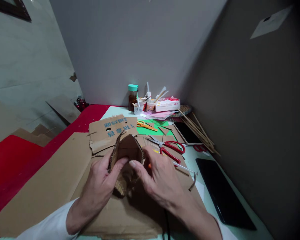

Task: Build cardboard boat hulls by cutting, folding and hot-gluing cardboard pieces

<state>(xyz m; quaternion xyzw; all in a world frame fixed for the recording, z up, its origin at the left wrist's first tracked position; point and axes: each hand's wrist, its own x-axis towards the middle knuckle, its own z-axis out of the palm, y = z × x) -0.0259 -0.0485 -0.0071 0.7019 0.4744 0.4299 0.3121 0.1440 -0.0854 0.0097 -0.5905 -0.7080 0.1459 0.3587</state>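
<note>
A: What is held at the centre of the view?

B: A small cardboard piece (127,151), folded to a pointed, house-like outline, is held upright between both hands. It is gripped on its left edge by the left hand (100,181), with the thumb pressed against the inner face. The right edge is clasped by the right hand (157,176), whose thumb is laid across the lower front. Both hands are closed on the piece, one at each side.

A: Where is the piece located?

B: It is raised just above a large flat cardboard sheet (47,190), by which the near part of the tabletop (240,230) is covered. Just behind it a printed cardboard flap (110,131) with blue characters is seen.

A: What is shown to the right?

B: Red-handled scissors (171,148) are laid just beside the right hand. Orange-handled scissors (146,126) are placed farther back on green paper (160,124). A bundle of bamboo sticks (200,133) is set near the wall, with a tablet (187,132) beside it and a dark slab (222,196) nearer the viewer.

A: And at the far edge?

B: A brown jar with a teal lid (133,96), small cups (143,105) of tools and a tissue pack (167,104) are grouped there. Red cloth (17,160) is seen at the left.
</note>
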